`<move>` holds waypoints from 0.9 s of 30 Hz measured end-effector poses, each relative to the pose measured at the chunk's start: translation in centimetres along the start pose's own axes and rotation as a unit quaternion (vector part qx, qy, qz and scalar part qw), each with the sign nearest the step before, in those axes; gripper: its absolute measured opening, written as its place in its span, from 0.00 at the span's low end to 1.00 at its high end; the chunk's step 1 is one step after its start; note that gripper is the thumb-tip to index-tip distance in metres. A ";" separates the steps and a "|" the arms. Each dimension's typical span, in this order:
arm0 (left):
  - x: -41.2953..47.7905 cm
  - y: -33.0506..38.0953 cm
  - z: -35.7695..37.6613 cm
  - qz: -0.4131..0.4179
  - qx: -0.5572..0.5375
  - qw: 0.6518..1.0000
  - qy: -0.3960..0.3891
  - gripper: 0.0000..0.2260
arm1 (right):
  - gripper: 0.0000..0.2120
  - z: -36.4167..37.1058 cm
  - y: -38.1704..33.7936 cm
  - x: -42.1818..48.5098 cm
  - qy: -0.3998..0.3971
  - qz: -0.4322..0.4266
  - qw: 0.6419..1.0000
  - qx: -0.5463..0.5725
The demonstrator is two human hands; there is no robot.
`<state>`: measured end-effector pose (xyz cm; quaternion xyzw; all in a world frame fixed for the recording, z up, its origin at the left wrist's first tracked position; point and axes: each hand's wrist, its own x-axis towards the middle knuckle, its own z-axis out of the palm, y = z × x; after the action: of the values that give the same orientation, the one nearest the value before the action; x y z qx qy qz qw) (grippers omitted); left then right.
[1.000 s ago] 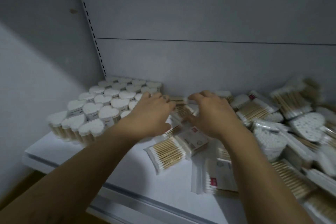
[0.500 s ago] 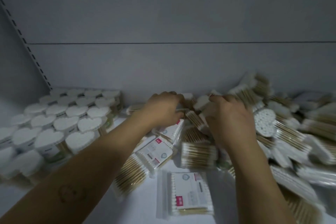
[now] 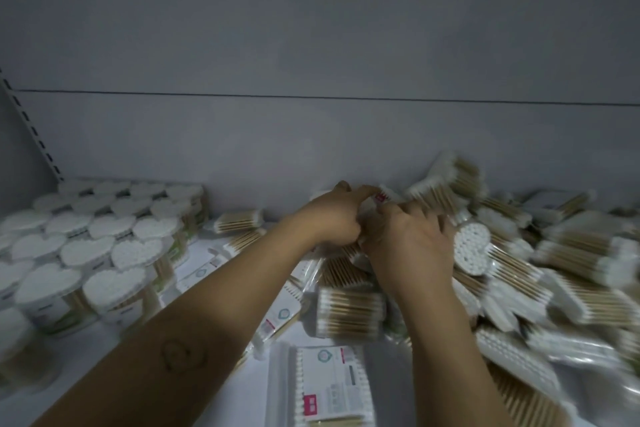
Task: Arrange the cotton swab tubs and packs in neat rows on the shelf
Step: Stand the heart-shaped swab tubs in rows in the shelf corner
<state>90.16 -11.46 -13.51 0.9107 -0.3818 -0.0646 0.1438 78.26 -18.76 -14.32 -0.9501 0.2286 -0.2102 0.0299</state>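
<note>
Heart-shaped cotton swab tubs point(image 3: 93, 250) stand in close rows on the left of the white shelf point(image 3: 86, 367). A loose heap of clear swab packs point(image 3: 554, 263) covers the right side, with a round swab bundle point(image 3: 472, 246) on top. My left hand point(image 3: 329, 215) and my right hand point(image 3: 408, 243) meet at the back of the heap, near the wall. Both close their fingers on a swab pack with a red label point(image 3: 382, 199). The fingertips are partly hidden among the packs.
Flat labelled packs lie in front, one point(image 3: 329, 388) near the shelf's front edge and others point(image 3: 349, 312) under my forearms. The grey back wall point(image 3: 311, 135) rises right behind the heap. A slotted upright point(image 3: 31, 128) runs up at the far left.
The view has shifted right, away from the heart tubs. Both hands have reached further back into the heap and come together on a pack by the wall.
</note>
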 end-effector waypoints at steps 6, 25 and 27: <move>1.4 0.9 -0.8 -0.004 -0.032 0.999 -0.027 0.21 | 0.18 0.4 0.0 0.2 -0.001 0.013 1.000 0.013; -13.2 -3.8 -8.7 -0.103 -0.088 0.968 0.213 0.19 | 0.28 -1.7 -6.2 -2.7 0.069 -0.199 0.947 0.242; -15.4 -4.9 -9.1 -0.120 -0.061 0.966 0.221 0.19 | 0.29 -2.2 -7.7 -3.3 0.029 -0.231 0.938 0.257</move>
<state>84.74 4.71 -6.30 0.9309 -0.2241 0.0986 0.2710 78.01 -10.29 -12.43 -0.9302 -0.0586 -0.2900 0.2172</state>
